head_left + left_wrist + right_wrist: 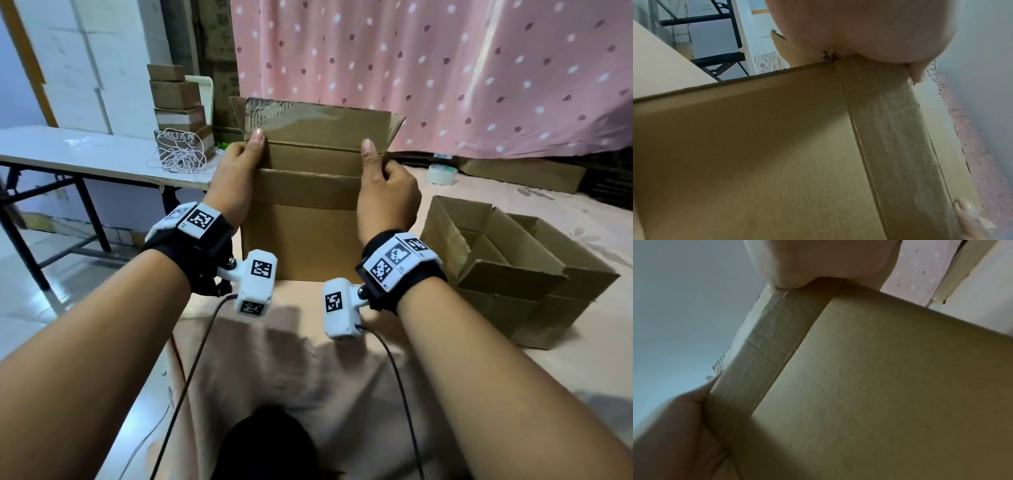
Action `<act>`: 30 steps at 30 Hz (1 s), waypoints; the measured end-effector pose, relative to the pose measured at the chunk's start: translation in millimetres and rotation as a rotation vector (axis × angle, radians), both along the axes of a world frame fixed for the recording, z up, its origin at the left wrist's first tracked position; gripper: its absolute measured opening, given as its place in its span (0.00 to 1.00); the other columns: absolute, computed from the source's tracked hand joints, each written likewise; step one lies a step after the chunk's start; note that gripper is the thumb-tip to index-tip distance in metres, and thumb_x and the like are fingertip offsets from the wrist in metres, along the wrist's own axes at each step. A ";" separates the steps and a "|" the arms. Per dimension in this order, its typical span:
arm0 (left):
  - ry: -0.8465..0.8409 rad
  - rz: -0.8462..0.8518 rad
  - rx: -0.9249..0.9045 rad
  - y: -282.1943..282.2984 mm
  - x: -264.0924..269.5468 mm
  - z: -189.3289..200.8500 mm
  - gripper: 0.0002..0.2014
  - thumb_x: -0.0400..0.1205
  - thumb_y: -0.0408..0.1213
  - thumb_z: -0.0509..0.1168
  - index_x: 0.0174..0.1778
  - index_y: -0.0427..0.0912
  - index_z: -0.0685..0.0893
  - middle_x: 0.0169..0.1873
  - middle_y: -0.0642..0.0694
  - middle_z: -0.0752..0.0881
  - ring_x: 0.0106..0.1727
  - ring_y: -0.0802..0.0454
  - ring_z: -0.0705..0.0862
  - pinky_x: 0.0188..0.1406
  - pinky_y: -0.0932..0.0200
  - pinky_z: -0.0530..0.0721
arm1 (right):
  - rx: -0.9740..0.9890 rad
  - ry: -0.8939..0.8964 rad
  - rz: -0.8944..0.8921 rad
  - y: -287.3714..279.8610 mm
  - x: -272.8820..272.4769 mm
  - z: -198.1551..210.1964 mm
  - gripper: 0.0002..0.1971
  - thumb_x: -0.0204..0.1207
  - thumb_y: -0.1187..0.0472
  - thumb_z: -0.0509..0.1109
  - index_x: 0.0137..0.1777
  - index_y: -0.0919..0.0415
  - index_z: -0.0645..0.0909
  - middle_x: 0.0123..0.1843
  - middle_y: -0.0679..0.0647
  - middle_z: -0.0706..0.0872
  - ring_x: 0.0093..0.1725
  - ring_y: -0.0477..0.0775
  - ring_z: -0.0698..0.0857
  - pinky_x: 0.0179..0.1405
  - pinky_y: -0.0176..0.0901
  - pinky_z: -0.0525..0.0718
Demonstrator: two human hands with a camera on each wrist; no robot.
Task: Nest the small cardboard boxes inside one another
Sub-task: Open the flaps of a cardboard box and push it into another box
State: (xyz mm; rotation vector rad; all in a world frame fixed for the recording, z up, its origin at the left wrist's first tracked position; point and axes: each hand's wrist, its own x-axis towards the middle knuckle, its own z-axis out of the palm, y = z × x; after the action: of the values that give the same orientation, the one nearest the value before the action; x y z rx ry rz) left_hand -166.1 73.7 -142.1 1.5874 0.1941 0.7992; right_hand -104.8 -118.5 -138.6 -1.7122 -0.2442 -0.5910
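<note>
Cardboard box (308,219) is pinched at its top corners by the left hand (236,168) and right hand (387,192), thumbs pressed on the near flap. It is judged light and stiff, though the flaps probably flex; the fingers behind are hidden.

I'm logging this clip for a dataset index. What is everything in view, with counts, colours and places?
held box: one, brown, centre, standing on the pink cloth
nested boxes: at least two, brown, open, on the right
stacked boxes: four, brown, on the white table at the left
string: one tangle, white, before the stack
tape roll: one, pale, behind the right hand
curtain: one, pink, dotted, at the back
left hand: grips the held box's upper left edge
right hand: grips its upper right edge
</note>
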 end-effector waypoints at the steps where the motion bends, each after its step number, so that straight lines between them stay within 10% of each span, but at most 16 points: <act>1: -0.031 0.006 0.011 -2.6 -0.5 1.3 0.45 0.72 0.73 0.65 0.81 0.50 0.73 0.72 0.45 0.85 0.72 0.48 0.84 0.79 0.42 0.77 | 0.025 -0.046 0.023 1.5 3.2 -0.4 0.20 0.83 0.37 0.67 0.36 0.50 0.79 0.39 0.48 0.84 0.40 0.52 0.80 0.40 0.45 0.75; 3: -0.099 0.008 0.041 -7.8 -1.7 0.8 0.41 0.79 0.59 0.66 0.88 0.54 0.61 0.75 0.43 0.82 0.74 0.49 0.82 0.80 0.44 0.77 | 0.098 -0.095 0.094 2.2 7.8 -1.3 0.14 0.85 0.50 0.70 0.68 0.51 0.83 0.60 0.49 0.87 0.58 0.49 0.85 0.61 0.46 0.82; 6: -0.094 -0.010 0.169 -15.2 0.1 -13.3 0.42 0.79 0.40 0.66 0.87 0.68 0.56 0.82 0.43 0.74 0.79 0.46 0.78 0.80 0.34 0.75 | 0.025 -0.089 0.207 -6.2 11.8 -10.6 0.39 0.82 0.71 0.69 0.88 0.45 0.60 0.78 0.49 0.78 0.69 0.42 0.82 0.74 0.44 0.79; 10: -0.054 -0.056 0.184 -21.9 2.6 -43.5 0.43 0.80 0.34 0.62 0.89 0.66 0.53 0.75 0.57 0.79 0.74 0.57 0.82 0.81 0.47 0.76 | -0.276 -0.200 0.140 -14.7 14.9 -29.2 0.46 0.80 0.74 0.68 0.91 0.42 0.52 0.84 0.52 0.75 0.77 0.56 0.79 0.72 0.41 0.78; 15: -0.064 -0.058 0.120 -19.1 8.0 -40.9 0.43 0.80 0.31 0.61 0.91 0.56 0.53 0.69 0.59 0.83 0.65 0.66 0.85 0.73 0.57 0.80 | -0.372 -0.225 0.103 -15.7 10.9 -21.5 0.49 0.79 0.74 0.68 0.91 0.41 0.48 0.74 0.59 0.81 0.60 0.59 0.85 0.57 0.41 0.79; 21: -0.022 0.016 0.283 -16.7 2.7 -35.2 0.48 0.82 0.33 0.63 0.88 0.70 0.42 0.60 0.49 0.89 0.43 0.56 0.87 0.54 0.55 0.85 | -0.565 -0.236 0.085 -13.9 17.2 -6.4 0.54 0.76 0.76 0.67 0.90 0.36 0.43 0.55 0.56 0.73 0.49 0.61 0.81 0.55 0.51 0.82; 30: 0.138 0.158 0.664 -13.3 -14.3 -2.3 0.58 0.78 0.36 0.75 0.88 0.68 0.36 0.64 0.43 0.89 0.55 0.45 0.91 0.61 0.46 0.91 | -0.634 -0.199 0.115 -14.8 21.3 -1.2 0.54 0.77 0.76 0.67 0.90 0.36 0.41 0.56 0.60 0.74 0.47 0.62 0.80 0.55 0.53 0.83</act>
State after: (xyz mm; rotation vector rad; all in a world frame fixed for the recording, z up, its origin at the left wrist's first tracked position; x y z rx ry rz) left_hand -180.4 60.4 -144.4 2.2786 0.1628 0.9325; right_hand -83.5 -133.3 -139.8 -2.2257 -0.7279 -0.6395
